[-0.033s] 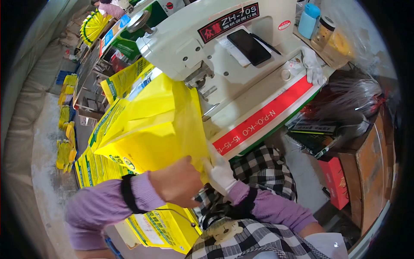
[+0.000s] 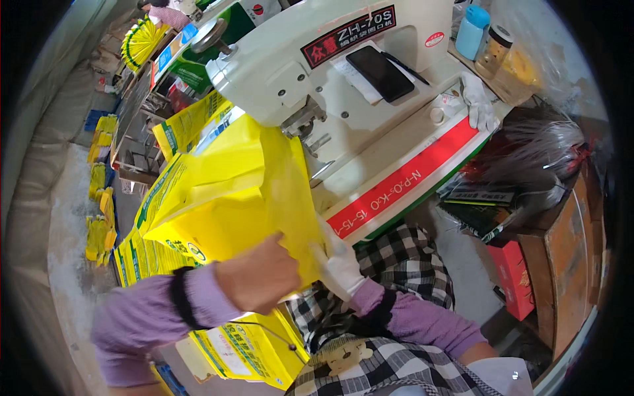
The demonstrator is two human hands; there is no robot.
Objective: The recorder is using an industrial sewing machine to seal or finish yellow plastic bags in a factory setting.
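Observation:
A large yellow plastic bag with printed panels lies in folds under the head of a white sewing machine. My left hand is bare and slightly blurred. It is closed at the bag's near edge, its fingertips partly hidden. Just to its right, my right hand wears a white glove and pinches the bag's right edge beside the machine bed. The machine's needle and foot area sits above the bag's far right edge. Another yellow printed bag lies below my left forearm.
On the machine rest a black phone, a pen and a white glove. A blue bottle and jar stand at the far right. A cardboard box and red box are right. Yellow bundles lie left.
My left hand and forearm have shifted a little to the left along the bag. My right hand stays at nearly the same place on the bag's edge.

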